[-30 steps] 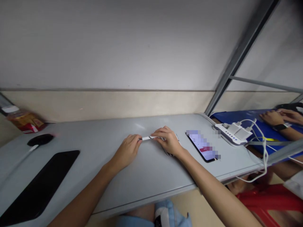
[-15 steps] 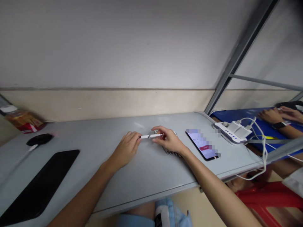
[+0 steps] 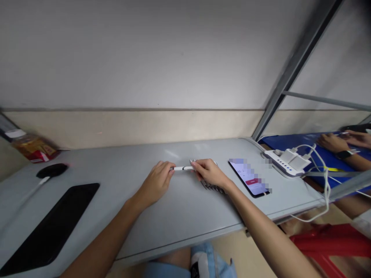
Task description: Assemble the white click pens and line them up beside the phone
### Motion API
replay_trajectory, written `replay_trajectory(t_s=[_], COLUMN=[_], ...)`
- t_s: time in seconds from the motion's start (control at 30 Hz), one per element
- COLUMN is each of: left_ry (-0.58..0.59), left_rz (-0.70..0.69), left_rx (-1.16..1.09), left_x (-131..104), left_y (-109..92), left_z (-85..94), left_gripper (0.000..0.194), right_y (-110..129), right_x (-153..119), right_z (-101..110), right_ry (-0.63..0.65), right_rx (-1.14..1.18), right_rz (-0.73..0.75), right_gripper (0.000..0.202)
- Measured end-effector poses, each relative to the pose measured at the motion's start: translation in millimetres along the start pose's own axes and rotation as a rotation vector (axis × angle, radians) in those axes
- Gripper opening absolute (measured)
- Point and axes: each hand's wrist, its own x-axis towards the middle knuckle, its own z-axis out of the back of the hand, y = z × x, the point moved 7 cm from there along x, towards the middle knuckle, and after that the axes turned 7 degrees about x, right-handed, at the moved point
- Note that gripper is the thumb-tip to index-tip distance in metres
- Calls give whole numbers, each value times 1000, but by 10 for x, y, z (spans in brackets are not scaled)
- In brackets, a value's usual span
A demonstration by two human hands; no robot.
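Left of the phone (image 3: 247, 178), opposite ends of a pen (image 3: 180, 168) are pinched tight by the left hand (image 3: 159, 179) and right hand (image 3: 211, 172). Handling is judged under way, pen not yet released; what's finished can't be told.

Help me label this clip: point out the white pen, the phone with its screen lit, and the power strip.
White pen (image 3: 179, 168): head view, exposed stretch of its barrel.
Phone (image 3: 248, 177): head view, middle of its lit screen.
Power strip (image 3: 283, 166): head view, its white face, along the row of blue marks.
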Motion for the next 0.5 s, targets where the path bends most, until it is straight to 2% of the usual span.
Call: replay_trajectory(t_s=[0.07, 0.13, 0.2, 0.27, 0.33, 0.4, 0.47, 0.5], left_ry=[-6, -14, -21, -24, -20, -16, -17, -18], left_rz=[15, 32, 41, 39, 39, 41, 41, 41], left_rx=[-2, -11, -28, -42, -44, -42, -45, -48], left_x=[-2, -3, -4, -4, -4, -5, -6, -6], left_y=[0, 0, -4, -12, -14, -10, -7, -5], left_z=[8, 15, 21, 25, 25, 25, 26, 26], left_gripper=[23, 22, 21, 20, 20, 20, 20, 20], right_y=[24, 36, 2, -29, -6, 21, -2, -19], right_x=[4, 6, 9, 9, 7, 2, -3, -6], right_z=[2, -4, -19, -23, -2, 15, -4, -17], right_ry=[-2, 6, 26, 31, 1, -21, 6, 24], right_rx=[31, 46, 24, 9, 25, 40, 38, 33], right_rz=[36, 55, 10, -29, 7, 45, 5, -28], right_gripper=[32, 34, 34, 42, 34, 35, 30, 33])
